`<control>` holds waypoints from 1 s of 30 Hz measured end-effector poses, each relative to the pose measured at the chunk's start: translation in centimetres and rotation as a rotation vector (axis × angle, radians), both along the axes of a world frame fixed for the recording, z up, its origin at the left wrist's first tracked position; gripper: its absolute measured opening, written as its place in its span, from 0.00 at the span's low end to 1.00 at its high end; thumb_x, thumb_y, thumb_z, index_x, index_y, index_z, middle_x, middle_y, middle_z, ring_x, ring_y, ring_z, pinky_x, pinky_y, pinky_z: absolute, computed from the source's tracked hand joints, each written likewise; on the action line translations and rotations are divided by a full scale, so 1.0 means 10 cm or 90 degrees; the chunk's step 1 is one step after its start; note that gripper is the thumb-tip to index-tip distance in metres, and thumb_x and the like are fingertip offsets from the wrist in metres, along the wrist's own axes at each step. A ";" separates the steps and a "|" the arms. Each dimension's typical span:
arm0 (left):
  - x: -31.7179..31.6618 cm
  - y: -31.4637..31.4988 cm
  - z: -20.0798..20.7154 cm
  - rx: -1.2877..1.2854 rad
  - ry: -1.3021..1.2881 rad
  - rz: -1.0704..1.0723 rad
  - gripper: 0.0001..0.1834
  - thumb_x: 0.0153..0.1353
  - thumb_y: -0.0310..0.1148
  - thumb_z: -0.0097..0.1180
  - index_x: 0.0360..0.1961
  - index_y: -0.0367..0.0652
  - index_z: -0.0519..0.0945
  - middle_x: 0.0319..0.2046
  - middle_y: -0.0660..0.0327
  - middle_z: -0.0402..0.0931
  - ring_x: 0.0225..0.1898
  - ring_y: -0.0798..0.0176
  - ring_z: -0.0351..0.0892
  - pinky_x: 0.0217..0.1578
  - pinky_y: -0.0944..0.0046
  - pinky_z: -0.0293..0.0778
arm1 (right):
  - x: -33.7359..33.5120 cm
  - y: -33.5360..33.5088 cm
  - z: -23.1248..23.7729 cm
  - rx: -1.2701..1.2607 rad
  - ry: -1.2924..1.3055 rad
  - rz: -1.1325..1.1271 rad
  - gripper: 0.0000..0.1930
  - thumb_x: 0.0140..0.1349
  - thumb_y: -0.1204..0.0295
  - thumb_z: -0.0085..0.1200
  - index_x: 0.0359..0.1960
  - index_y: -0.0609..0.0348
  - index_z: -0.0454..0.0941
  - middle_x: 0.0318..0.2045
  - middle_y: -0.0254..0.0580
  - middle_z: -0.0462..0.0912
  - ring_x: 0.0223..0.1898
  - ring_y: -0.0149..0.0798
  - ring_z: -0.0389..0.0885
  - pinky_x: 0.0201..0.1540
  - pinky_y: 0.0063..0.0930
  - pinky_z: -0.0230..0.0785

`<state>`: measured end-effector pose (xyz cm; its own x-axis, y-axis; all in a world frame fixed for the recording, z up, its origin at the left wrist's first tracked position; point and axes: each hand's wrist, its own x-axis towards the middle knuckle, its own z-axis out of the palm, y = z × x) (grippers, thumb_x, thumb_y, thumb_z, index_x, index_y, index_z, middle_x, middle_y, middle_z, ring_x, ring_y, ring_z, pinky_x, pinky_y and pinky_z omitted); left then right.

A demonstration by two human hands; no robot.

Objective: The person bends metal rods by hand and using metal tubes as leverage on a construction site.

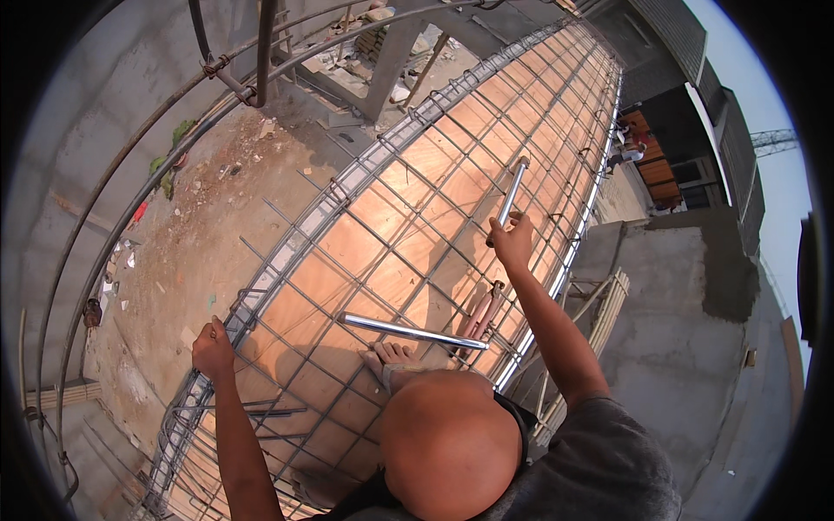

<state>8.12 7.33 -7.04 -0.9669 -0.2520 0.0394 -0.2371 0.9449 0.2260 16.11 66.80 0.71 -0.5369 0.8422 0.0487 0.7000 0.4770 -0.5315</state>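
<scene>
My right hand (512,239) is closed around the lower end of a shiny metal rod (514,193). The rod points up and away over the steel bar grid, with a brownish tip at its far end. Beyond the left edge of the grid, my left hand (213,349) is closed with its fingertips pinched; what they hold, if anything, is too small to tell. A thicker silver tube (413,331) lies across the rebar mesh (426,278) in front of my foot (393,356). Close to the tube's right end rests a pair of reddish-handled pliers (485,313).
Plywood (404,191) lies beneath the mesh. Bar ends stick out along its left edge, above lower rubble-strewn ground (217,208). Curved bars (113,234) stand at far left. On the right are bamboo poles (595,330) and a grey wall (669,295). A person (627,156) is far off.
</scene>
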 end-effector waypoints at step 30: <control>0.06 -0.13 -0.03 0.094 -0.015 0.015 0.26 0.66 0.54 0.48 0.27 0.44 0.87 0.21 0.50 0.82 0.28 0.44 0.82 0.38 0.48 0.75 | -0.49 -2.40 1.20 -0.546 -0.138 0.552 0.13 0.68 0.67 0.58 0.46 0.62 0.72 0.19 0.26 0.68 0.14 0.21 0.63 0.15 0.21 0.55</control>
<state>8.74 6.01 -7.35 -0.9610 -0.2758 -0.0218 -0.2653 0.8960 0.3560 11.19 42.78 12.67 -0.8612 -0.0790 -0.5022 0.4395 0.3807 -0.8136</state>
